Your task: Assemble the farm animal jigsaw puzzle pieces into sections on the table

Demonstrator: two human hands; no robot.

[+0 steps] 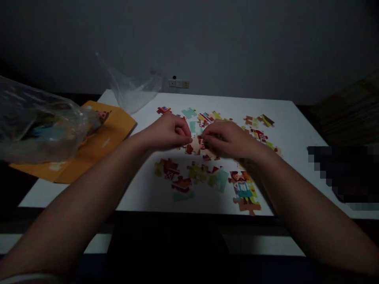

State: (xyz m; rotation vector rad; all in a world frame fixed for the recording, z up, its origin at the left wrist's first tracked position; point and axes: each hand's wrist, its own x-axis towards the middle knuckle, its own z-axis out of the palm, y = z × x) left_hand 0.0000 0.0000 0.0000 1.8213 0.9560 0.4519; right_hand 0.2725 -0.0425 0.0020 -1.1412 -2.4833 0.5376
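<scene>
Over the middle of the white table, my left hand [171,132] pinches the left edge of a beige jigsaw puzzle piece [194,146]. My right hand [226,138] is closed with thumb and fingers together at that piece's right side. Its fingers partly hide a darker puzzle piece [211,154]; whether they grip this one or the beige one is unclear. Several loose colourful pieces lie around both hands. Nearer me are a red-barn piece [169,173] and a green piece [197,172]. Below my right wrist lies a joined section [244,191] showing a figure in blue.
On the left, a clear plastic bag [44,122] with printed contents lies over an orange envelope [103,146]. Another clear bag [133,92] stands at the table's [237,100] back edge. A wall socket [179,83] is behind. A dark blurred shape [349,173] is at right.
</scene>
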